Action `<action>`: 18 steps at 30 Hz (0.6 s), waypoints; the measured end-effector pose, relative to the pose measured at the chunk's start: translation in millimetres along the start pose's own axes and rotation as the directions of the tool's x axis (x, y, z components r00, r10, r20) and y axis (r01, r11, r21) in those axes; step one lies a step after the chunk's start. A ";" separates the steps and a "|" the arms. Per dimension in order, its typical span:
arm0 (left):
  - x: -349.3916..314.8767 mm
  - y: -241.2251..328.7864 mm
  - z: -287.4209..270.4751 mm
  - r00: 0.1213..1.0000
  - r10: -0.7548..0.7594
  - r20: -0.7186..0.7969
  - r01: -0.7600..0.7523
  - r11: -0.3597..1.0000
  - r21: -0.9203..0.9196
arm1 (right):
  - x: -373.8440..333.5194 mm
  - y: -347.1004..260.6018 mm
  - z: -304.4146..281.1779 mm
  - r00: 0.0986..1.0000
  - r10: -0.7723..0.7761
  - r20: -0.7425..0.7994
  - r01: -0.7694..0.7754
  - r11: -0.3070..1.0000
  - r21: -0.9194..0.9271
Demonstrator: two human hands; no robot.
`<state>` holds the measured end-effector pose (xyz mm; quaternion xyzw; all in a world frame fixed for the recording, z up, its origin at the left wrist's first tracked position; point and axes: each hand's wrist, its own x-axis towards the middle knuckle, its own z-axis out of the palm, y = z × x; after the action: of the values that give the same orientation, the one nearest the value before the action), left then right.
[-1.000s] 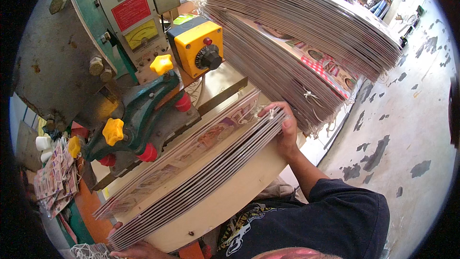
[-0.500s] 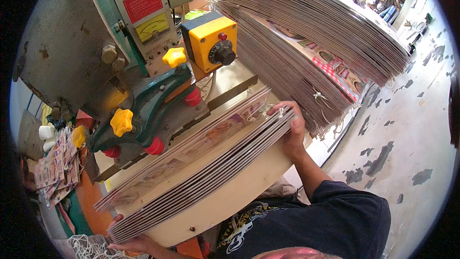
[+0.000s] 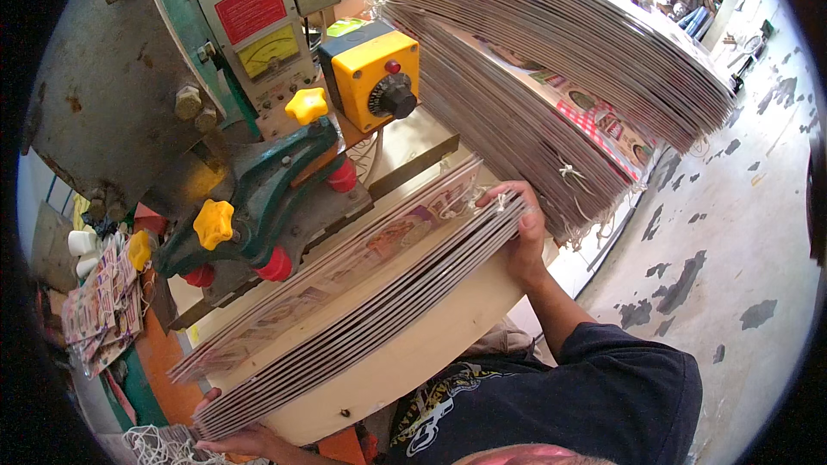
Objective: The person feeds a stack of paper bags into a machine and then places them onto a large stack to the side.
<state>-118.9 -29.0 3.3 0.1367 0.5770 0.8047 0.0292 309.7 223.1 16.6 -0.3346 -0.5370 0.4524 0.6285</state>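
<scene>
A bundle of flat boards with pale edges (image 3: 370, 314) stands on edge across the pale worktable (image 3: 405, 357), tilted from lower left to upper right. My right hand (image 3: 524, 237) grips its right end, thumb and fingers around the edges near a white string knot. Down at the left, my left hand (image 3: 245, 441) is closed around the other end, its fingers partly hidden. Just beyond the bundle lie printed sheets in clear film (image 3: 345, 258), apart from it by a narrow gap. They sit beside the pressing head (image 3: 276, 189) of a green machine.
Yellow star knobs (image 3: 214, 224) top the press, beside a yellow control box (image 3: 375, 73) with a black dial. Large stacks of boards (image 3: 560, 43) rise at the back right. At the left are a printed pile (image 3: 103, 301) and a heap of white string (image 3: 164, 448).
The view has shifted very slightly, so the machine appears a little farther left. Both hands keep their hold on the bundle of boards, which stays almost in place.
</scene>
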 end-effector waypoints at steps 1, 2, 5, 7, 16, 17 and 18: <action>-0.4 -0.5 0.2 1.000 0.006 -0.009 -0.006 1.000 0.014 | 0.0 -1.0 0.3 1.000 0.000 0.002 0.000 1.000 0.004; 0.7 -1.2 -0.6 1.000 0.009 -0.009 -0.009 1.000 0.000 | -0.1 -0.1 -0.4 1.000 0.000 0.004 0.000 1.000 0.011; 3.6 -2.3 -3.4 1.000 0.014 0.012 -0.014 0.999 -0.029 | 0.1 2.0 -1.7 1.000 0.002 0.008 -0.002 1.000 0.022; 5.3 -4.5 -4.1 1.000 0.017 0.019 -0.016 0.999 -0.045 | 0.3 -0.1 -1.2 1.000 0.001 0.008 -0.001 1.000 0.015; 9.2 -8.9 -9.1 0.999 0.031 0.030 -0.028 0.997 -0.072 | 0.7 6.3 -5.0 1.000 -0.009 0.012 0.009 1.000 0.017; 10.0 -9.5 -9.6 0.999 0.033 0.032 -0.030 0.997 -0.073 | 0.6 6.0 -4.8 1.000 -0.003 0.008 0.003 1.000 0.009; 10.4 -10.0 -10.3 0.999 0.033 0.033 -0.031 0.997 -0.077 | 0.4 5.8 -4.6 1.000 0.004 0.005 -0.004 1.000 0.002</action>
<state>-132.6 -33.1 -7.2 0.1584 0.5428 0.8242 0.0314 312.9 225.9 10.6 -0.3339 -0.5376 0.4548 0.6266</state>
